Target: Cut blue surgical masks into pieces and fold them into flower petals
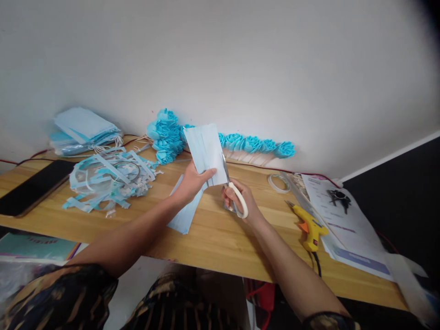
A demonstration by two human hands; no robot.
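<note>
My left hand is closed on a pale blue sheet, thumb on its front, and holds it up above the table. White-handled scissors are in my right hand, with fingers through the handle. Their blades point up along the sheet's right edge. Another pale blue piece lies on the wooden table, partly beneath my left hand. Behind the raised sheet, blue paper-like flowers on thin sticks lie in a row, with a bunch at their left.
Pale blue cut strips lie in a heap at left, beside a black phone and stacked masks. At right are a tape roll, a yellow glue gun, printed papers and keys.
</note>
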